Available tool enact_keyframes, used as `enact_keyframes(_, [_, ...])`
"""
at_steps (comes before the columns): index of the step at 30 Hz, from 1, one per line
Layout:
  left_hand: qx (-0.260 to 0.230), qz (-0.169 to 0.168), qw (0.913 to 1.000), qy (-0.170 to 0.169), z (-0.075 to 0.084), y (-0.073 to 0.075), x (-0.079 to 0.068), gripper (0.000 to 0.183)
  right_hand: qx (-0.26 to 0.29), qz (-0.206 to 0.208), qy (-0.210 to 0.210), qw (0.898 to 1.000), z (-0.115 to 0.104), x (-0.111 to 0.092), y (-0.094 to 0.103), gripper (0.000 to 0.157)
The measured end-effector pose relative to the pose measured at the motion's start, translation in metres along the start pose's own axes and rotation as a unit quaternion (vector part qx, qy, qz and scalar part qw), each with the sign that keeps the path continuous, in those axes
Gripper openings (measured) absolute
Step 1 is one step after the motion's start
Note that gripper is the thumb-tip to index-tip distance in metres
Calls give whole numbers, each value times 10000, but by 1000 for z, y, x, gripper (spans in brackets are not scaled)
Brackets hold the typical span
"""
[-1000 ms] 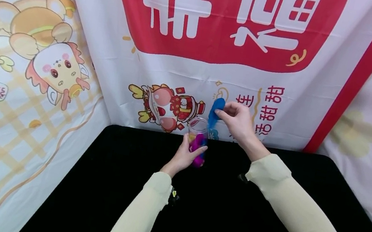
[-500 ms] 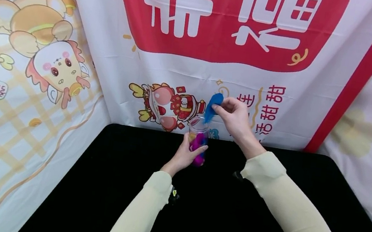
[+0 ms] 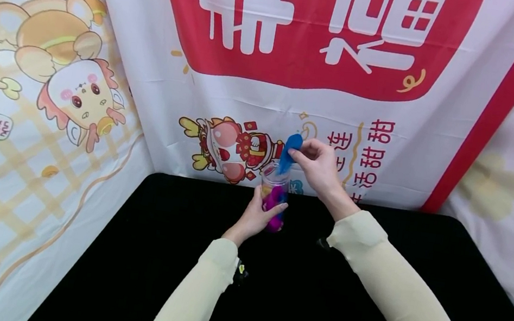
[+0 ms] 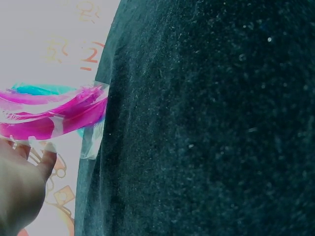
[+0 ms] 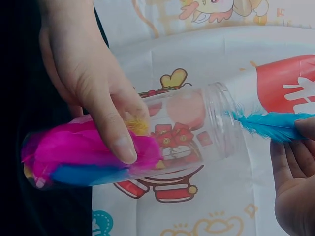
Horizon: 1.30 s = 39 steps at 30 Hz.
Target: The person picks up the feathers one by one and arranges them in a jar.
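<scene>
My left hand grips a clear plastic jar around its lower part, near the far edge of the table. Inside the jar lie magenta feathers, a blue feather and a bit of yellow. The jar's mouth is uncovered. My right hand pinches another blue feather between thumb and fingers, just above the jar. Its wispy lower end points down at the rim. In the left wrist view, the fingers of my left hand lie against the jar's side.
The table has a black cloth over it. Behind it hangs a white and red printed cloth, close beyond the jar. A yellow checked cloth hangs at the left, and a pale one at the right.
My right hand has moved left with the blue feather, bringing its lower end from beside the jar to over its mouth. My left hand and the jar have stayed nearly still.
</scene>
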<state>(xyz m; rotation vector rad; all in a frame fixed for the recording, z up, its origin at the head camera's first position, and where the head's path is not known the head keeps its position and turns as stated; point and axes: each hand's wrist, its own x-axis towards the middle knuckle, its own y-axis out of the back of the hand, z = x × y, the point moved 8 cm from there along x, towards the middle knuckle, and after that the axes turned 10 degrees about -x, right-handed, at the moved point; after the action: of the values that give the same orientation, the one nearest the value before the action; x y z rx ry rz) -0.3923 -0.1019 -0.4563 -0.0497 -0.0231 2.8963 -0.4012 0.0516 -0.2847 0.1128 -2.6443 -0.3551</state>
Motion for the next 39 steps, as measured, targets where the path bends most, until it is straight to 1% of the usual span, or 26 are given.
enact_keyframes(3, [-85, 108, 9999, -103, -11, 2, 7, 81, -23, -4, 16, 10000, 3, 0, -4, 20])
enact_keyframes(6, [-84, 222, 9994, -260, -15, 2, 8, 80, -40, -57, -33, 10000, 6, -1, -8, 20])
enact_keyframes(10, [-46, 284, 9989, -365, -16, 1, 7, 78, -170, -174, -198, 9995, 12, -3, -12, 19])
enact_keyframes(15, [-68, 269, 9992, -286, -16, 0, 6, 78, -280, -297, -379, 9984, 18, -6, -14, 18])
enact_keyframes(18, [-82, 275, 9993, -257, -15, 1, 6, 80, -286, -326, -431, 9981, 19, -7, -14, 19])
enact_keyframes(26, [88, 352, 9988, -323, -15, 3, 7, 81, -387, -356, -508, 9973, 21, -7, -15, 20])
enact_keyframes(33, [203, 433, 9980, -417, -14, 4, 7, 84, -427, -359, -361, 9978, 19, -8, -17, 18])
enact_keyframes(39, [199, 415, 9983, -363, -13, 4, 5, 85, -259, -366, -211, 9988, 18, -9, -16, 17])
